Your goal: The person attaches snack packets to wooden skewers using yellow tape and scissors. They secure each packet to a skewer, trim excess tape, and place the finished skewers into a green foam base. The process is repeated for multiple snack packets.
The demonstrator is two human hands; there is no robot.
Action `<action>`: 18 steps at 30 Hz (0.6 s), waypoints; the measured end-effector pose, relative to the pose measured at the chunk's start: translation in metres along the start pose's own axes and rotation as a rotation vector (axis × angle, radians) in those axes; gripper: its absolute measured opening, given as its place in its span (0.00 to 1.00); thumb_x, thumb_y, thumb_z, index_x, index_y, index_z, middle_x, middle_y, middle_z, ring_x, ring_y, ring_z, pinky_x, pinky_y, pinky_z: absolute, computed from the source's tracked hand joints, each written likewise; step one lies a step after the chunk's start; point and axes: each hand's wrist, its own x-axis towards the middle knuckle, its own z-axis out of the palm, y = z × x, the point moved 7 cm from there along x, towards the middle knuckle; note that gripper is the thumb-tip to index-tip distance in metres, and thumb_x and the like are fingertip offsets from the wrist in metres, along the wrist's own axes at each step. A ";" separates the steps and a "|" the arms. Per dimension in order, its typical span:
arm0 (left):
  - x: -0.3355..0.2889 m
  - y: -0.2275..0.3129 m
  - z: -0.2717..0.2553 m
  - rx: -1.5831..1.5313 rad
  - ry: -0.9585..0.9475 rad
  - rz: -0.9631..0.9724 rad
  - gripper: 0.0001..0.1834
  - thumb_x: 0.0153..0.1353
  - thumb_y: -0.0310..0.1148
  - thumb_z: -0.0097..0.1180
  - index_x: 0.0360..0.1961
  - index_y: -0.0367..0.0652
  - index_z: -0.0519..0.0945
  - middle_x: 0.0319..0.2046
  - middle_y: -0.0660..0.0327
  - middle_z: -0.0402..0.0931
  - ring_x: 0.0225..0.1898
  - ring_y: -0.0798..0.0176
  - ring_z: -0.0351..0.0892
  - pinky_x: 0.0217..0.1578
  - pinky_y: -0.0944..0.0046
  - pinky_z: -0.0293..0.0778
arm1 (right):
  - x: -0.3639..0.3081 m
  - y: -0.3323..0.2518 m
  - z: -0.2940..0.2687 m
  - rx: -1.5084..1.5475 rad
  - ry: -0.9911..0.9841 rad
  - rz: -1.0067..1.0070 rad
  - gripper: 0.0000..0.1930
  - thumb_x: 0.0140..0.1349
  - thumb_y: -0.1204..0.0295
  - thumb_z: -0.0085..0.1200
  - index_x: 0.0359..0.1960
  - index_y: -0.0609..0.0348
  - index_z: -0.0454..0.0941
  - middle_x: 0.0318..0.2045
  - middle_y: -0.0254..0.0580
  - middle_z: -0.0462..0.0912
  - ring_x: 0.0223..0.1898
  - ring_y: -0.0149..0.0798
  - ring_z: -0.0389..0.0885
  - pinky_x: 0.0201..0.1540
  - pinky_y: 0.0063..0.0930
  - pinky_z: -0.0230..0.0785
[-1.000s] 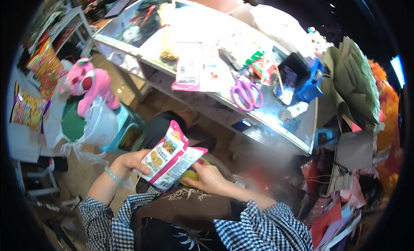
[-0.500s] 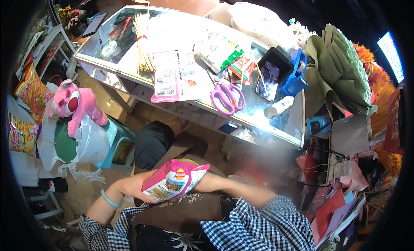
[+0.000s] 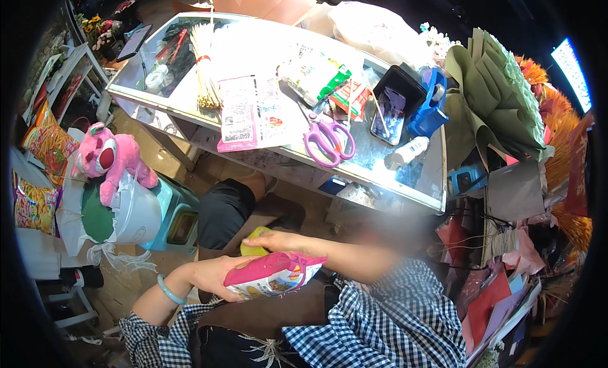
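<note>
My left hand point(image 3: 212, 276), a pale green bangle on its wrist, grips a pink and white chip bag point(image 3: 273, 277) low over my lap. Just beyond the bag, the fingers of my right hand point(image 3: 278, 242) are closed on a rounded yellow-green thing point(image 3: 254, 240), perhaps a tape roll. The bag covers part of my right forearm and some of my left fingers. A brown apron point(image 3: 266, 317) lies beneath both hands.
A glass-topped counter point(image 3: 285, 51) ahead holds purple-handled scissors point(image 3: 329, 143), a bundle of sticks point(image 3: 206, 70), a phone point(image 3: 387, 118), a blue tape dispenser point(image 3: 430, 108) and a white bottle point(image 3: 408, 153). At left, a pink plush toy point(image 3: 117, 156) sits on a white bucket point(image 3: 139, 213). Wrapped bouquets point(image 3: 487, 96) stand right.
The chip bag has tilted and shifted slightly right and down with my left hand. My right hand, formerly behind the bag, now shows beyond it with the yellow-green thing.
</note>
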 end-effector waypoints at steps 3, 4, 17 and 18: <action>0.002 0.000 -0.003 0.010 0.044 0.036 0.49 0.43 0.35 0.69 0.66 0.40 0.56 0.55 0.54 0.72 0.56 0.61 0.71 0.57 0.60 0.65 | 0.016 -0.013 -0.001 0.288 0.054 -0.006 0.20 0.60 0.56 0.58 0.41 0.62 0.76 0.36 0.48 0.82 0.35 0.40 0.83 0.39 0.33 0.77; 0.003 -0.001 -0.001 -0.019 0.020 0.024 0.49 0.43 0.34 0.69 0.66 0.39 0.56 0.56 0.54 0.71 0.56 0.61 0.70 0.57 0.60 0.65 | 0.017 -0.019 0.003 0.298 -0.032 0.001 0.20 0.61 0.57 0.57 0.42 0.62 0.76 0.35 0.48 0.82 0.36 0.41 0.83 0.41 0.33 0.78; 0.019 0.006 -0.003 -0.076 -0.024 0.141 0.50 0.44 0.32 0.69 0.66 0.37 0.54 0.58 0.53 0.68 0.60 0.60 0.66 0.60 0.59 0.62 | 0.051 -0.127 0.076 0.076 0.057 -0.076 0.24 0.66 0.54 0.46 0.44 0.70 0.69 0.39 0.62 0.79 0.39 0.54 0.82 0.40 0.44 0.77; 0.019 0.001 -0.003 -0.091 -0.030 0.099 0.50 0.44 0.33 0.69 0.66 0.37 0.54 0.58 0.53 0.68 0.60 0.60 0.66 0.60 0.59 0.62 | 0.056 -0.134 0.090 0.082 0.009 -0.113 0.24 0.67 0.54 0.46 0.44 0.69 0.69 0.39 0.62 0.79 0.39 0.53 0.82 0.39 0.43 0.77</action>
